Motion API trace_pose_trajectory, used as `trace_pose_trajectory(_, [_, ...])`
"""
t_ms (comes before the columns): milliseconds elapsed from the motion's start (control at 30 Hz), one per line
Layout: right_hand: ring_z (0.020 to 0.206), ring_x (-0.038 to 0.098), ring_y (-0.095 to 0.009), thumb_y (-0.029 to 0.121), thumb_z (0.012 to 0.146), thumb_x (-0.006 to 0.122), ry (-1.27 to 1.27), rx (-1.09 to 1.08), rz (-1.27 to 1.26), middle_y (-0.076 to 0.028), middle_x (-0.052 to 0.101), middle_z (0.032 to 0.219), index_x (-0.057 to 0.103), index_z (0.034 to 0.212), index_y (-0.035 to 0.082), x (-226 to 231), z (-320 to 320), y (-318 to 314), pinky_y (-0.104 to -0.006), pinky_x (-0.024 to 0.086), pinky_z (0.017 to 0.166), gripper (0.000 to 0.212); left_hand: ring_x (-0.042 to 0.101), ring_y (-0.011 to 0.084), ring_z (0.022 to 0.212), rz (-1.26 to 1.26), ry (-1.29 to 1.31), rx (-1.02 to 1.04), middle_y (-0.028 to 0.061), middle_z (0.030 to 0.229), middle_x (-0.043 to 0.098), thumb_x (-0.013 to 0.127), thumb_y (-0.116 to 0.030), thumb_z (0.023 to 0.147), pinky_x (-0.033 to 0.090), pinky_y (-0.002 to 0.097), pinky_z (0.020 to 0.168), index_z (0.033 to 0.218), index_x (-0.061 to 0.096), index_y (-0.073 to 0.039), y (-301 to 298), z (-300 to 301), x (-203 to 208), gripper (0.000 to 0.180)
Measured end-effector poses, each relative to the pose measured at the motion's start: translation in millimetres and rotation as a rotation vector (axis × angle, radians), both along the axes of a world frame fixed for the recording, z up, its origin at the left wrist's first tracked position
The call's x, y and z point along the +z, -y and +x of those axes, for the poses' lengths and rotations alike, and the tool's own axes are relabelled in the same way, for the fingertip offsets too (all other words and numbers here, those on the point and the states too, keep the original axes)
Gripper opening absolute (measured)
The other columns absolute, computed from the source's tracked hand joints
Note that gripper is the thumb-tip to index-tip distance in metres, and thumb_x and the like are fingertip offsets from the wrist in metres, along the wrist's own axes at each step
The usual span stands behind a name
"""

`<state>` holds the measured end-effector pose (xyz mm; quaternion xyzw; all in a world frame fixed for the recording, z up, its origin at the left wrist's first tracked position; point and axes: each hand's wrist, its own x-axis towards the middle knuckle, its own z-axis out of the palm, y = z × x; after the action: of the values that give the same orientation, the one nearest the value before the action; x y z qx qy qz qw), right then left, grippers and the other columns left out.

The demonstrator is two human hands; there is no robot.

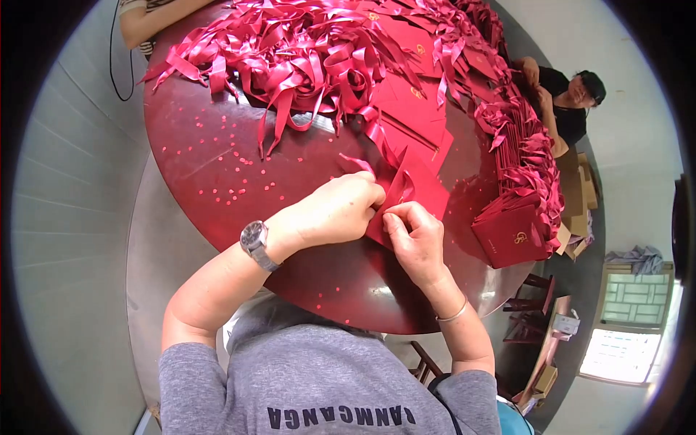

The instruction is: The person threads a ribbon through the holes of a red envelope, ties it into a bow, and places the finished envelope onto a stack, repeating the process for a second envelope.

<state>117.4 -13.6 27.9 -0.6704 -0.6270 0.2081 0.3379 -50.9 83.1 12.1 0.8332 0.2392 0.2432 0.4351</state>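
Both hands meet at desk centre, working one red card folder (417, 190) with a red ribbon (360, 164) threaded at its top edge.

Left hand (335, 210): comes in from 7 o'clock, wristwatch (255, 242) on the wrist, fingers curled and pinched on the folder's left edge where the ribbon enters. Right hand (415, 233): comes in from 5 o'clock, thin bracelet (454, 315) on the wrist, thumb and forefinger pinched on the folder's lower edge, just beside the left-hand fingertips. The two hands are touching or nearly so; can't tell which.

Folder lies flat on the round dark-red desk (217, 167), slightly tilted, long side running toward 1 o'clock. Ribbon tail sticks out at 11 o'clock from the left hand.

Around it:
- Large heap of loose red ribbons (304, 51) at 12 o'clock, covering the far half of the desk.
- Flat red folders with a gold emblem (409, 80) at 1 o'clock, partly under the heap.
- Stack of finished folders with bows (518, 210) at 3 o'clock, standing on edge in a row along the desk rim.
- Small red punch-out dots (217, 192) scattered on the bare desk at 10 o'clock.

Second person (569, 101) in black sits at 2 o'clock, hands on the row of folders. A third person's arm (148, 18) is at the 11 o'clock rim.
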Motion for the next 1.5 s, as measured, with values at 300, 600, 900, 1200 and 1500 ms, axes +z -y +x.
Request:
trace_pose_trajectory(300, [0.084,0.065,-0.017,0.011,0.093,0.065,-0.149,-0.086,0.205,-0.011,0.068,0.094,0.064,0.106,0.0,9.6,25.2,13.0,-0.0297,0.052,0.076,0.017,0.061,0.0353,0.081,0.136,-0.017,0.123,0.0145,0.085,0.056,0.06,-0.002,0.077,0.05,0.0448,0.07,0.08,0.065,-0.004,8.0,3.2,4.3,0.006])
trace_pose_trajectory(600, [0.122,0.052,-0.032,0.01,0.093,0.058,0.224,0.025,0.188,-0.016,0.057,0.13,0.055,0.131,0.005,-33.9,65.5,18.2,-0.0423,0.039,0.103,0.038,0.059,0.0209,0.073,0.0,0.041,0.21,0.0096,0.079,0.055,0.065,0.005,0.073,0.047,0.0317,0.065,0.08,0.066,0.002,-9.9,-9.2,4.6,0.008])
trace_pose_trajectory(900, [0.117,0.056,-0.03,0.003,0.084,0.059,0.595,0.066,0.22,-0.013,0.059,0.127,0.057,0.126,0.004,-25.4,51.7,19.6,-0.0403,0.043,0.097,0.043,0.059,0.0168,0.067,0.041,0.022,0.208,0.0075,0.075,0.057,0.065,0.007,0.073,0.046,0.0288,0.061,0.077,0.064,0.004,-15.3,-19.7,6.5,0.005])
trace_pose_trajectory(1200, [0.116,0.056,-0.032,0.001,0.085,0.058,0.654,0.113,0.2,-0.015,0.059,0.127,0.057,0.126,0.002,-22.5,49.7,18.1,-0.0418,0.044,0.098,0.041,0.063,0.0268,0.073,0.27,-0.11,0.183,0.009,0.081,0.06,0.063,0.001,0.075,0.049,0.0361,0.064,0.08,0.065,0.0,-18.5,-22.5,7.1,0.005])
trace_pose_trajectory(1500, [0.104,0.06,-0.026,0.002,0.079,0.065,0.478,0.197,0.452,-0.007,0.067,0.111,0.066,0.111,0.009,32.7,23.2,-13.2,-0.0387,0.043,0.088,0.033,0.062,0.0236,0.076,0.053,0.021,0.013,0.0086,0.079,0.058,0.067,0.004,0.073,0.049,0.0332,0.066,0.083,0.065,0.0,-28.9,-25.5,2.9,0.011])
